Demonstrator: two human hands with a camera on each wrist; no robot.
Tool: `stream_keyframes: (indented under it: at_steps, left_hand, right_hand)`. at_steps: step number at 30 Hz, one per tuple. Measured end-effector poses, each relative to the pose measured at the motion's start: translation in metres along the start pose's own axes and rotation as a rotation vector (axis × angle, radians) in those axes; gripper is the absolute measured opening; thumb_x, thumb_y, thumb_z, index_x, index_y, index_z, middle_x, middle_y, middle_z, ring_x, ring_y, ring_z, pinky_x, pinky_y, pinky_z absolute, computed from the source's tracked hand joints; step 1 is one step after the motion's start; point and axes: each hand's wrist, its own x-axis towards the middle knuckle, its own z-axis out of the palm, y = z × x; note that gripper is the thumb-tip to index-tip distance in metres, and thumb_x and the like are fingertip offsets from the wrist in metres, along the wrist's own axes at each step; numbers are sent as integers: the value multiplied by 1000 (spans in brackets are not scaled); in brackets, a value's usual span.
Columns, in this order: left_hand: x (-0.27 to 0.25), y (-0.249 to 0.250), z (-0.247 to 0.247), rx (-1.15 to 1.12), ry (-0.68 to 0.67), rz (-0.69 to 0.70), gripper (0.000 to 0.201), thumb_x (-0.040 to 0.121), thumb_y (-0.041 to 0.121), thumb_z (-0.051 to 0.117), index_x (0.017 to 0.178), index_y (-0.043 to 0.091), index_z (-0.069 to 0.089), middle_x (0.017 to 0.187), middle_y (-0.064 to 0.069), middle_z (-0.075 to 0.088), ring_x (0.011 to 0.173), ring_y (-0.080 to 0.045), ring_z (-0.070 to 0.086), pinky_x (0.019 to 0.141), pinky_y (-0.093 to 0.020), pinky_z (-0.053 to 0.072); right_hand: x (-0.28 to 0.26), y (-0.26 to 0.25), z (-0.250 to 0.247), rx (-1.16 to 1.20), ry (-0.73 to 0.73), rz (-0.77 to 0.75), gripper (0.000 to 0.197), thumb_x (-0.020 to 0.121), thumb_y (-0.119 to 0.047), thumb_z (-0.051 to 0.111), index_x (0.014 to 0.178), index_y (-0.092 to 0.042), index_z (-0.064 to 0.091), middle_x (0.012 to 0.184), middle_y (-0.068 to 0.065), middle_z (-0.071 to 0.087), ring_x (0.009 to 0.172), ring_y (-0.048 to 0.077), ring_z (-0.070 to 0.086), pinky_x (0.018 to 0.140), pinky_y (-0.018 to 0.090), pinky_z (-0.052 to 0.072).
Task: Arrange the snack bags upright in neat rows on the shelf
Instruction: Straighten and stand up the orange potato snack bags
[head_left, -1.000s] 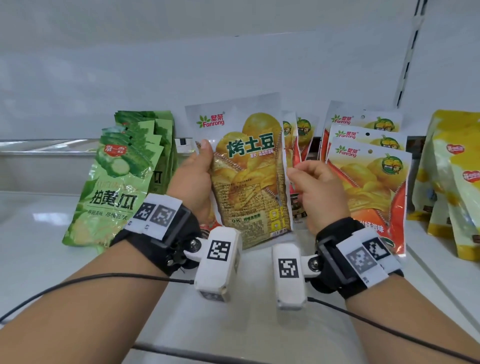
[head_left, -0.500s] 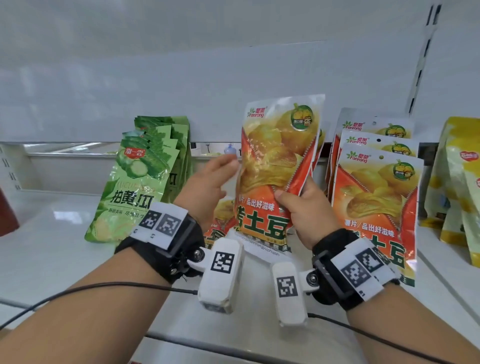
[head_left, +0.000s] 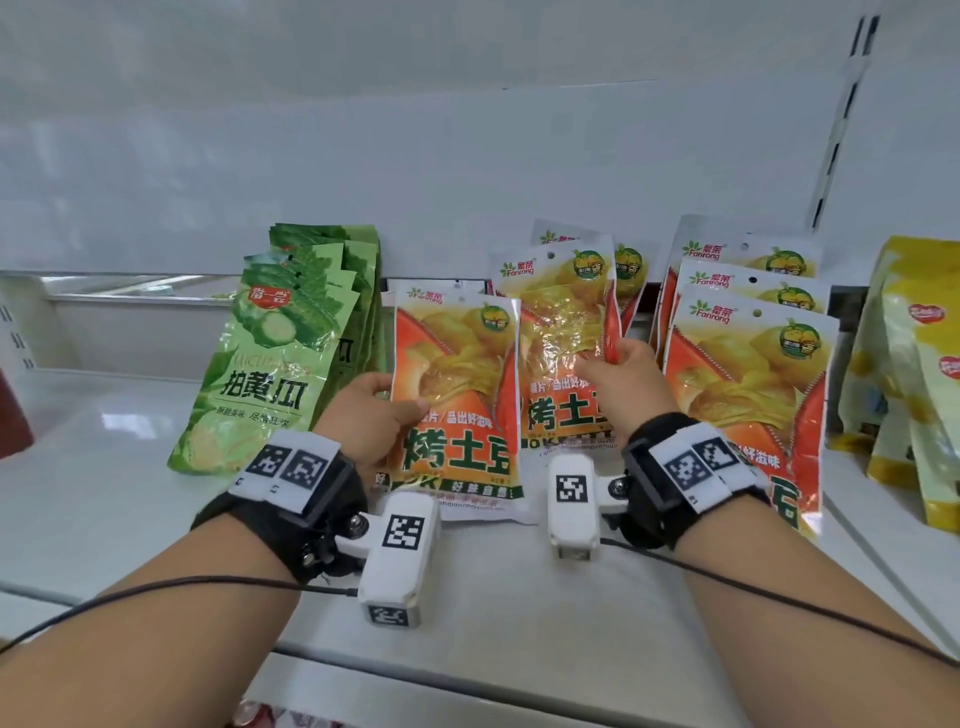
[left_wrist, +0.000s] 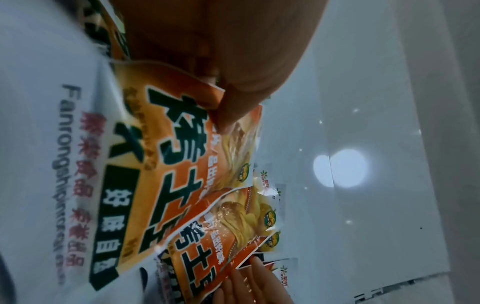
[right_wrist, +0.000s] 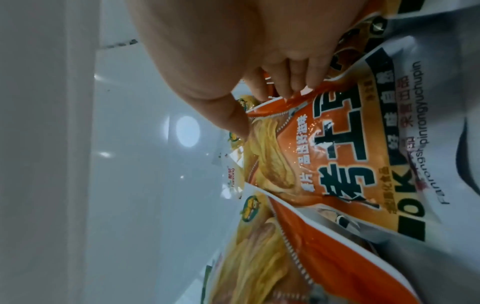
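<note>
My left hand grips the left edge of an orange potato-chip bag, thumb on its front, holding it upright with its bottom on the white shelf. In the left wrist view the thumb presses this bag. My right hand pinches the right edge of a second orange bag, which stands just behind and to the right of the first. The right wrist view shows curled fingers on that bag. More orange bags stand behind it.
A row of green cucumber bags leans at the left. Another row of orange bags stands right of my right hand, and yellow bags at the far right. The white back wall and a slotted rail close off the rear.
A second ago both hands held up one yellow-faced bag. Half a second ago only the right hand held an orange bag. Now each hand holds an orange bag, lower, at the shelf.
</note>
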Motion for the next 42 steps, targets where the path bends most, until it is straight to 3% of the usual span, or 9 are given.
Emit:
stream_keyframes:
  at_steps: [3, 7, 9, 12, 19, 24, 29, 35, 42]
  left_hand:
    - [-2, -2, -2, 145, 18, -2, 65, 82, 10, 70, 138, 19, 38, 98, -9, 64, 76, -26, 67, 72, -47, 58]
    - [-6, 1, -2, 324, 19, 81, 88, 80, 28, 74, 149, 26, 18, 138, -12, 46, 110, -29, 54, 91, -42, 44]
    - [-7, 4, 0, 333, 11, 134, 89, 77, 29, 74, 148, 32, 20, 148, -14, 33, 124, -34, 46, 102, -48, 40]
    - [-10, 8, 5, 416, 72, 268, 66, 79, 28, 71, 137, 36, 41, 146, -5, 29, 125, -28, 43, 106, -47, 38]
    - [-17, 24, 31, 361, -33, 389, 16, 84, 26, 67, 86, 41, 60, 112, 11, 44, 116, -27, 50, 99, -48, 45]
    - [-21, 34, 55, 346, -109, 416, 17, 87, 29, 64, 102, 36, 59, 115, 10, 56, 73, 3, 58, 55, -9, 46]
    - [-26, 53, 78, 195, -121, 362, 62, 79, 55, 59, 134, 29, 46, 114, 13, 57, 108, -14, 56, 102, -39, 43]
    - [-27, 66, 93, -84, -174, 333, 33, 82, 55, 50, 82, 29, 71, 107, -9, 72, 97, -24, 68, 93, -46, 50]
    - [-29, 61, 98, -238, -211, 279, 35, 96, 44, 46, 99, 13, 63, 92, -4, 71, 81, -20, 70, 72, -33, 58]
  right_hand:
    - [11, -4, 4, -137, 39, 61, 69, 87, -15, 55, 146, -12, 19, 143, 12, 39, 104, 23, 49, 71, 27, 44]
    - [24, -7, 4, -186, 182, 87, 63, 84, -9, 55, 140, -8, 27, 139, 14, 41, 122, 33, 46, 96, 40, 45]
    - [28, -8, 3, -188, 165, 131, 59, 85, -9, 55, 138, -7, 28, 131, 13, 47, 114, 32, 51, 84, 34, 47]
    - [31, -11, 1, -204, 115, 149, 51, 86, -8, 57, 132, -1, 35, 108, 13, 54, 89, 27, 54, 60, 26, 40]
    - [30, -12, -16, -269, 151, -43, 14, 90, -10, 47, 94, -10, 60, 92, 7, 56, 82, 25, 55, 72, 32, 42]
    - [10, -19, -34, 41, 316, -100, 19, 90, -14, 44, 98, -7, 60, 90, 13, 63, 77, 31, 60, 72, 46, 54]
    - [-11, -24, -46, 277, 208, -73, 18, 92, -11, 44, 95, 2, 56, 94, 29, 62, 72, 29, 59, 73, 55, 53]
    - [-28, -20, -49, 410, -11, -27, 17, 94, -12, 47, 98, -2, 60, 84, 17, 64, 62, 22, 65, 52, 29, 55]
    - [-22, -34, -51, 397, -8, -129, 37, 92, -42, 51, 91, -7, 65, 101, 17, 68, 98, 33, 64, 95, 52, 47]
